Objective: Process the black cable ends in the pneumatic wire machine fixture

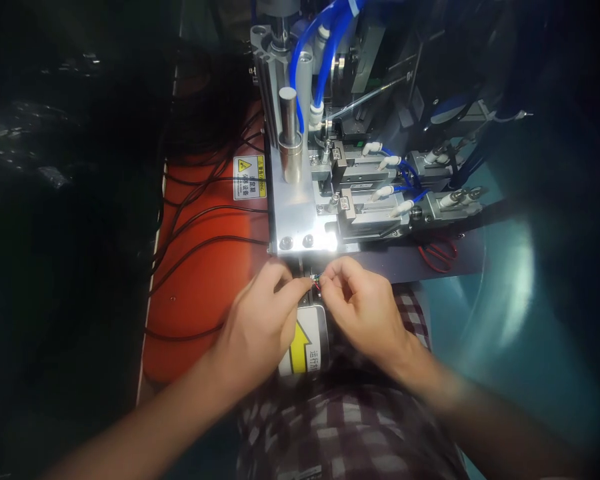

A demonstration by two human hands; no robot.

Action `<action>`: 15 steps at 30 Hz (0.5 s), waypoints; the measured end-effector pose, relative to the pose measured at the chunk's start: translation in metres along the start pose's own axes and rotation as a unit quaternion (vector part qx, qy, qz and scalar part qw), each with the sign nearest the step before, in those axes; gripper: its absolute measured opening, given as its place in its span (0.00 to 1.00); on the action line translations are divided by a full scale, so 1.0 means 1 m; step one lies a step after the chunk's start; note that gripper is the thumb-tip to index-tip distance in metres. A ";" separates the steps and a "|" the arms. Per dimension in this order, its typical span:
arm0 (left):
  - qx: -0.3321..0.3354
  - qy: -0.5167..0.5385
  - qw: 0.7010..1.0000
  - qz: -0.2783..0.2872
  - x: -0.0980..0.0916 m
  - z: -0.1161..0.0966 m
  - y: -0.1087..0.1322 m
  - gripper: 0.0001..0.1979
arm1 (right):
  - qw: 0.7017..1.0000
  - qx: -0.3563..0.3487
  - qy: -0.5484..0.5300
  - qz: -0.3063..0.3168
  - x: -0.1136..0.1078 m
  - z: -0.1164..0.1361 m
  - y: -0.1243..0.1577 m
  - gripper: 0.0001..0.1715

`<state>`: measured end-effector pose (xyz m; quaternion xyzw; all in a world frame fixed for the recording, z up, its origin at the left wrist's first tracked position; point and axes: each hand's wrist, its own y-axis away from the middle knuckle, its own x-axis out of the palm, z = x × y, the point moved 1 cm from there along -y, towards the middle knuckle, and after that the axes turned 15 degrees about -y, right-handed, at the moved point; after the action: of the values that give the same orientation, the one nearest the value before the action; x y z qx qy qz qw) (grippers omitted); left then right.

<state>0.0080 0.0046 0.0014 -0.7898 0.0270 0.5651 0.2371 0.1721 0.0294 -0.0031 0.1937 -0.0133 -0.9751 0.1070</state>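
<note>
My left hand (266,310) and my right hand (365,303) meet just in front of the machine's metal plate (300,230). Between their fingertips is a tiny part with thin coloured wires (316,280), red and green among them. Both hands are closed in a pinch on it, thumb against forefinger. The fingers cover most of the part, so its exact kind cannot be made out. Below the hands is a white label with a yellow arrow (307,343).
Pneumatic cylinders (373,213) with blue air hoses (325,60) stand behind the hands. A vertical metal post (290,137) rises from the plate. Black cables (215,239) cross an orange surface (205,280) at left. Red-handled scissors or pliers (439,255) lie at right.
</note>
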 end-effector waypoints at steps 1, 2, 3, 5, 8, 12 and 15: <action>0.000 0.000 1.000 0.000 0.000 0.000 0.000 0.14 | 1.000 0.013 -0.009 0.006 0.000 0.000 -0.001 0.07; 0.000 0.001 1.000 0.000 0.000 0.000 0.000 0.14 | 0.999 0.031 -0.029 0.014 -0.001 -0.001 -0.001 0.07; -0.001 0.002 1.000 0.000 0.000 0.000 0.000 0.14 | 0.997 0.051 -0.056 0.020 -0.002 -0.002 -0.002 0.07; -0.003 0.006 1.000 0.003 0.001 0.000 0.001 0.14 | 0.992 0.075 -0.099 0.018 -0.004 -0.004 -0.002 0.07; -0.004 0.006 1.000 0.005 0.001 0.000 0.001 0.14 | 0.991 0.066 -0.117 -0.003 -0.005 -0.005 -0.002 0.07; -0.007 -0.004 1.000 0.003 0.000 0.000 -0.001 0.13 | 0.992 0.037 -0.117 0.005 0.001 -0.003 -0.001 0.07; -0.007 -0.004 1.000 0.003 -0.001 0.000 -0.001 0.13 | 0.996 -0.002 -0.092 0.012 0.004 -0.002 -0.001 0.07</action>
<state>0.0083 0.0052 0.0022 -0.7891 0.0241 0.5690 0.2301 0.1692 0.0291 -0.0062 0.1027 -0.0236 -0.9874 0.1179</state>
